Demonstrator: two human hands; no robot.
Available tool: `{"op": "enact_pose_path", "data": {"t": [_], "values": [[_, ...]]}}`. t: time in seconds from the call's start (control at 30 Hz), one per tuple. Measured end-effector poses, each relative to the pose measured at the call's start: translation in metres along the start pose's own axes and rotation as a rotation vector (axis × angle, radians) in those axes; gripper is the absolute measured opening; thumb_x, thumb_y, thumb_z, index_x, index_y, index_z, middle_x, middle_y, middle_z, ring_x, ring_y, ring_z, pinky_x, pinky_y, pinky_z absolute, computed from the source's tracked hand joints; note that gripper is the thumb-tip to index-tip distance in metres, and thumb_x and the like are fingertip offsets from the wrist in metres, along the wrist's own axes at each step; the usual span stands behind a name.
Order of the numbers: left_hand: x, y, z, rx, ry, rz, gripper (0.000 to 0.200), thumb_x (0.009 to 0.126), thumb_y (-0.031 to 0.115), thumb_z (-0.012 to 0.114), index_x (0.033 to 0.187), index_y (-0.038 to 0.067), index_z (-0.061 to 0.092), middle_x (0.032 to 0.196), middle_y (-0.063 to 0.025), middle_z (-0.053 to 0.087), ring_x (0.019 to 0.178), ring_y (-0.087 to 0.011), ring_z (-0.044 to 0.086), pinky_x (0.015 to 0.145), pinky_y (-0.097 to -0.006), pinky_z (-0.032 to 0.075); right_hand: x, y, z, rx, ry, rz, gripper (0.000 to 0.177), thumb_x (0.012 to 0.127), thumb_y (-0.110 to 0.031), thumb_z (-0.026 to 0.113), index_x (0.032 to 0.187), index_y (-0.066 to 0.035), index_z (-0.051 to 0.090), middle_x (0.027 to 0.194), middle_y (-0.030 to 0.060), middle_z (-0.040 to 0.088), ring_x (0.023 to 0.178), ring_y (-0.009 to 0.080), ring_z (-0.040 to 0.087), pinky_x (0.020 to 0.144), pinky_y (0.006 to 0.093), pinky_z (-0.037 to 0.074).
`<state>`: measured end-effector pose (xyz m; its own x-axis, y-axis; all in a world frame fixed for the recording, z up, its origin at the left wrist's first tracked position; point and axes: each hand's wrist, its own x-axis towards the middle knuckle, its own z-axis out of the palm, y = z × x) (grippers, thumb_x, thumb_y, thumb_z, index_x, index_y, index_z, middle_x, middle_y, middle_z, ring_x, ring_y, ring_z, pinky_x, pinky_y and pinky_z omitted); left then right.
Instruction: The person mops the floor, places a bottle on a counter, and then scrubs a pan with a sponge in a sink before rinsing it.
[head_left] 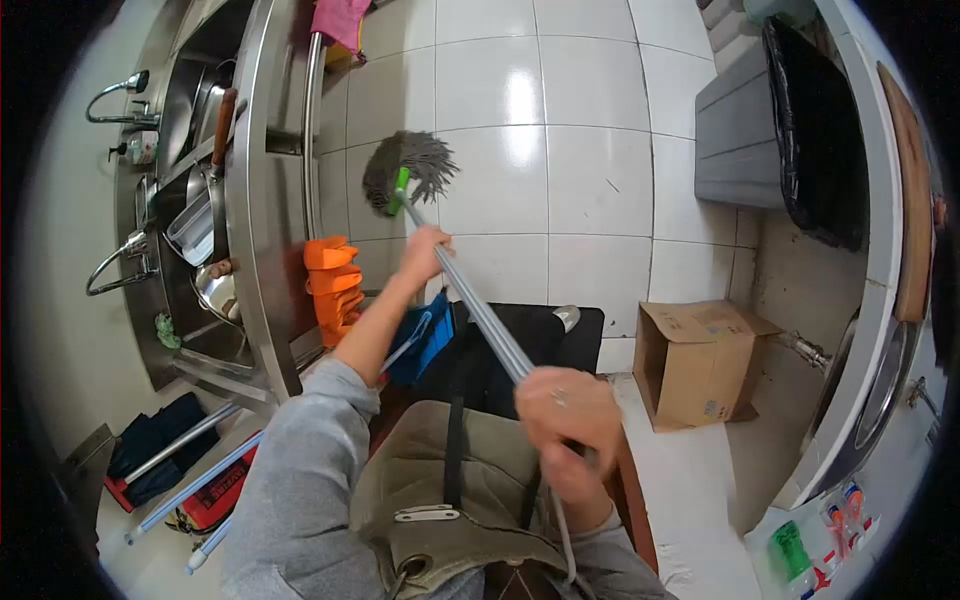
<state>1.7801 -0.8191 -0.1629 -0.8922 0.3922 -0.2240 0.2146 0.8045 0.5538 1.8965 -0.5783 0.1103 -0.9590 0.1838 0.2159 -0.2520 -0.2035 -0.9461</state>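
A person in a grey long-sleeved top and khaki apron grips a metal-handled mop [470,300] with both hands over a white tiled floor [590,130]. The left hand [425,255], at centre frame, is closed around the lower shaft just above the green collar; the right hand [565,420], lower centre, is wrapped around the upper shaft. The grey string mop head [408,160] rests on the tiles in the upper centre. A stainless steel sink counter [255,200] runs along the left, and an open cardboard box [695,365] sits at right.
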Motion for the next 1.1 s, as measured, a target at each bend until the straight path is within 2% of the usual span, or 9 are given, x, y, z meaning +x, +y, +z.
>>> {"op": "enact_pose_path", "data": {"t": [0.13,0.23,0.43,0.47,0.53,0.7,0.83,0.9,1.1], "values": [[0.013,-0.062,0.007,0.193,0.056,0.046,0.012,0.060,0.017,0.064,0.059,0.007,0.057,0.067,-0.0146,0.055,0.073,-0.0354,0.054,0.064,-0.0433,0.043,0.001,0.051,-0.004,0.155,-0.102,0.071,0.020,0.065,-0.014,0.049,0.053,-0.001,0.041,0.052,0.0090,0.043,0.044,0.0263,0.043,0.051,0.0318,0.041],[0.034,-0.048,0.063,0.070,-0.053,0.088,0.014,0.058,0.021,0.065,0.063,0.008,0.061,0.069,-0.0152,0.057,0.072,-0.0360,0.055,0.065,-0.0445,0.044,-0.013,0.045,-0.056,0.144,0.192,0.028,0.039,0.076,-0.020,0.046,0.045,-0.005,0.028,0.041,0.0048,0.031,0.037,0.0178,0.029,0.048,0.0332,0.033],[0.055,0.166,0.164,0.002,-0.262,0.343,0.016,0.054,0.021,0.067,0.066,0.010,0.064,0.073,-0.0132,0.059,0.077,-0.0332,0.057,0.068,-0.0458,0.044,-0.066,-0.069,-0.192,0.090,0.491,-0.119,0.034,0.073,-0.021,0.041,0.043,-0.011,0.028,0.034,-0.0003,0.026,0.028,0.0101,0.023,0.034,0.0240,0.024],[0.054,0.206,0.176,-0.069,-0.340,0.390,0.016,0.054,0.022,0.067,0.065,0.010,0.064,0.071,-0.0125,0.059,0.077,-0.0336,0.057,0.066,-0.0471,0.043,-0.089,-0.101,-0.204,0.310,0.727,-0.082,0.033,0.074,-0.019,0.042,0.045,-0.012,0.028,0.034,-0.0015,0.029,0.028,0.0056,0.025,0.032,0.0214,0.026],[0.037,0.285,0.187,-0.109,-0.273,0.502,0.019,0.055,0.027,0.065,0.057,0.010,0.057,0.065,-0.0135,0.055,0.065,-0.0350,0.055,0.062,-0.0465,0.042,-0.085,-0.149,-0.199,-0.069,0.574,-0.243,0.030,0.072,-0.017,0.045,0.047,-0.018,0.027,0.034,-0.0058,0.026,0.030,0.0057,0.018,0.036,0.0218,0.022],[0.022,0.380,0.212,-0.326,-0.388,0.596,0.015,0.059,0.021,0.063,0.064,0.009,0.055,0.073,-0.0115,0.054,0.083,-0.0330,0.054,0.090,-0.0521,0.037,-0.081,-0.185,-0.157,-0.268,0.504,-0.432,0.019,0.059,-0.013,0.044,0.045,-0.009,0.031,0.036,0.0012,0.028,0.031,0.0119,0.026,0.036,0.0271,0.025],[0.004,0.368,0.212,-0.303,-0.376,0.562,0.012,0.062,0.016,0.061,0.066,0.008,0.053,0.077,-0.0103,0.054,0.087,-0.0314,0.052,0.097,-0.0553,0.031,-0.096,-0.178,-0.134,-0.277,0.482,-0.413,0.022,0.062,-0.014,0.047,0.045,-0.008,0.033,0.036,0.0015,0.030,0.031,0.0114,0.026,0.035,0.0266,0.025],[-0.010,0.348,0.202,-0.533,-0.137,0.515,0.011,0.064,0.012,0.061,0.065,0.007,0.052,0.074,-0.0107,0.054,0.083,-0.0315,0.052,0.092,-0.0509,0.035,-0.095,-0.174,-0.124,-0.179,0.400,-0.459,0.024,0.063,-0.015,0.050,0.046,-0.006,0.036,0.037,0.0009,0.030,0.030,0.0111,0.025,0.034,0.0262,0.026],[-0.047,0.261,0.122,-0.409,-0.186,0.410,0.018,0.066,0.012,0.062,0.062,0.003,0.048,0.067,-0.0124,0.053,0.076,-0.0330,0.052,0.068,-0.0397,0.042,-0.086,-0.167,-0.133,0.059,0.059,-0.285,0.040,0.067,-0.011,0.054,0.036,-0.015,0.029,0.034,-0.0044,0.036,0.025,0.0034,0.030,0.032,0.0167,0.024]]}}
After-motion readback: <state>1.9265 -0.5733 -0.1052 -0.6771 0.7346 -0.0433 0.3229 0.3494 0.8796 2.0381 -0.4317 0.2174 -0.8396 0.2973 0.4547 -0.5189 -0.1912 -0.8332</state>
